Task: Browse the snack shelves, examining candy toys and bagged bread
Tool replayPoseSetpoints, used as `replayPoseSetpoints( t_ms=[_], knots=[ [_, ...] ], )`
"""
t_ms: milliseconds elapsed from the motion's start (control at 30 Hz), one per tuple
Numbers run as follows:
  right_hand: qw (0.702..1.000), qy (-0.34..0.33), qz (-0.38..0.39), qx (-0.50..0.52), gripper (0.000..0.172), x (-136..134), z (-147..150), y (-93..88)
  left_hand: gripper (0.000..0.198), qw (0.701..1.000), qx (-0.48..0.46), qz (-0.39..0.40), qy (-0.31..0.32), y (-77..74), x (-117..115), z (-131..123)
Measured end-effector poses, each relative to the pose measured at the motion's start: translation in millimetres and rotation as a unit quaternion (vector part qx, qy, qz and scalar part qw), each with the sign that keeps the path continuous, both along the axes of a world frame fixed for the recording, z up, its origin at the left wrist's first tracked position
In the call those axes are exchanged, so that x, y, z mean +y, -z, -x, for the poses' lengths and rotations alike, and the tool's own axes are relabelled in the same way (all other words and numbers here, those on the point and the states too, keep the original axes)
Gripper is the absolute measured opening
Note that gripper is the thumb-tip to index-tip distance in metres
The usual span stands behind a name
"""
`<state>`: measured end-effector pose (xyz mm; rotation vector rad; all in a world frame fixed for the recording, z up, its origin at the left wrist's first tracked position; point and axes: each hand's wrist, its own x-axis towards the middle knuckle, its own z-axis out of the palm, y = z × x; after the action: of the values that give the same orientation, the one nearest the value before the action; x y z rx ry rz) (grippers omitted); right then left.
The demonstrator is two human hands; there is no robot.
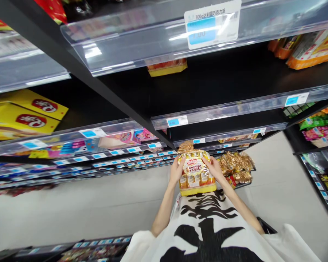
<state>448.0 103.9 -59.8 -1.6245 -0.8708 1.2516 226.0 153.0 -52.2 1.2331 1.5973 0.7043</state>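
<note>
Just below and right of frame centre, the left hand (177, 169) and right hand (214, 168) are clamping their fingers on opposite sides of the bread pack (194, 175), presumably balancing its bulky width; further right, gold-wrapped packs (235, 163) are lying heaped.

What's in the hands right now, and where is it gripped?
A yellow bread package, held by its two opposite sides: the left hand on one, the right hand on the other.

Distant price tags (133, 149) illegibly small.
</note>
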Motion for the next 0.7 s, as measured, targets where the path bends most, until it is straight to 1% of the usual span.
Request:
replayPoseSetpoints(
  t_ms=[167, 300, 467, 700],
  knots=[
    [1.0, 0.001, -0.003, -0.02, 0.048, 1.3, 0.5, 5.9, 0.061, 0.999, -0.042, 0.014, -0.018, 13.8, 5.0, 1.2],
    [1.0, 0.0, 0.003, -0.021, 0.052, 2.9, 0.6, 12.7, 0.058, 0.998, -0.059, 0.011, -0.023, 19.2, 8.1, 0.6],
    [1.0, -0.003, 0.012, -0.009, 0.052, 4.8, 0.3, 17.9, 0.058, 0.997, -0.072, 0.015, -0.033, 20.3, 11.4, 0.0],
    [1.0, 0.001, 0.016, -0.01, 0.052, 5.8, 0.7, 18.8, 0.058, 0.995, -0.09, 0.029, -0.029, 18.3, 12.2, -0.1]
  ],
)
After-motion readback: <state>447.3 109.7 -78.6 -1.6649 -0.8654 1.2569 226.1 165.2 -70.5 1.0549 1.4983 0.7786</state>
